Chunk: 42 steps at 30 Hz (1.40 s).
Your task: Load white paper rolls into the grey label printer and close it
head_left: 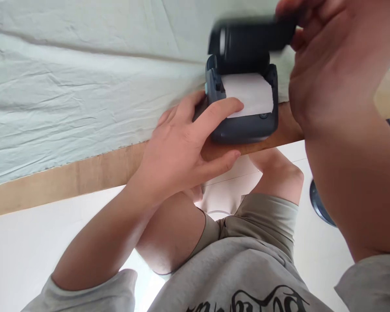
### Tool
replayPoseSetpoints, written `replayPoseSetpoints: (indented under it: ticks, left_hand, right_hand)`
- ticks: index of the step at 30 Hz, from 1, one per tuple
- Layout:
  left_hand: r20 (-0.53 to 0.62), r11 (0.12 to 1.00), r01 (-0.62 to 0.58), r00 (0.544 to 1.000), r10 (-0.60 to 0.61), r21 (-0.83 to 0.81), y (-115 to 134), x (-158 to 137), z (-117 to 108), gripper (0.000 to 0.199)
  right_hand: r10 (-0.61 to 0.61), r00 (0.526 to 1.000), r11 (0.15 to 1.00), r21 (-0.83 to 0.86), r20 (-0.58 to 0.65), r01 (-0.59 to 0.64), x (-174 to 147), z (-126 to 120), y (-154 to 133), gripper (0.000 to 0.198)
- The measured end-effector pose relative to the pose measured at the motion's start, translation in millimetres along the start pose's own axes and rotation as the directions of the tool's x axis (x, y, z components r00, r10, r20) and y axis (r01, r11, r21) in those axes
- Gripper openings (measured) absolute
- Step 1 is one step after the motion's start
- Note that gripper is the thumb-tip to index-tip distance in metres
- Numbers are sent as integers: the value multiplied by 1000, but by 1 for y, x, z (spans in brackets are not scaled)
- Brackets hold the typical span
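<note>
Holding up the black lid (247, 41) of a small dark printer (243, 133) with the right hand (328, 47): fingers closed on the lid's right end, at upper right of the view. Lid stands raised above the back of the body; lid and fingertips are motion-blurred, so exact finger placement can't be read.

Left hand (177, 147) is spread, not closed on anything. Its index finger lies across the printer's left side, tip resting on the white paper (251, 93) in the exposed bay. Thumb extends to the right, just off the front of the body. Other fingers sit by the left side, partly hidden.

Paper fills most of the bay, its right end cut at an angle. 1 round button (263, 115) on the front rim, right of centre.

Printer sits at the near edge of the worktop (68, 180), partly over the bare wood strip. Pale green cloth (84, 86), wrinkled, covers the area behind the strip.

Below: grey T-shirt (247, 264) with dark lettering, khaki shorts (268, 216), 2 bare knees, light floor (35, 238).
</note>
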<state>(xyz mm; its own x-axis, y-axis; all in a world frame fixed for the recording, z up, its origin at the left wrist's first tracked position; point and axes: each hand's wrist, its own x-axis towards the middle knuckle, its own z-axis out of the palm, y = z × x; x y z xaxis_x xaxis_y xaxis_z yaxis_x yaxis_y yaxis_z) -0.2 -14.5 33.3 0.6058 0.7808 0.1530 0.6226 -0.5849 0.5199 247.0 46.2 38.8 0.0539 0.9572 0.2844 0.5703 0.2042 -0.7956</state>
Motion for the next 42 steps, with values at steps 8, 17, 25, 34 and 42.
replayPoseSetpoints:
  ticks: [8,17,25,34,42]
  left_hand:
    - [-49,1000,25,998,-25,-4,1,6,6,81]
    - [-22,991,130,991,-131,-40,8,12,3,90]
    - [-37,988,149,988,-150,-42,9,14,7,91]
    - [-51,989,143,988,-144,-24,10,12,11,96]
    - [55,987,104,992,-111,119,-4,14,11,101]
  right_hand:
    - [-46,966,989,147,254,9,-32,-5,-9,56]
    - [164,922,985,-13,351,-171,-17,-17,-25,47]
    - [217,933,973,-141,286,-183,-23,-13,-25,52]
    - [99,988,992,-93,115,-89,-32,2,-9,38]
    - [111,993,988,-116,45,-105,-34,-5,-16,48]
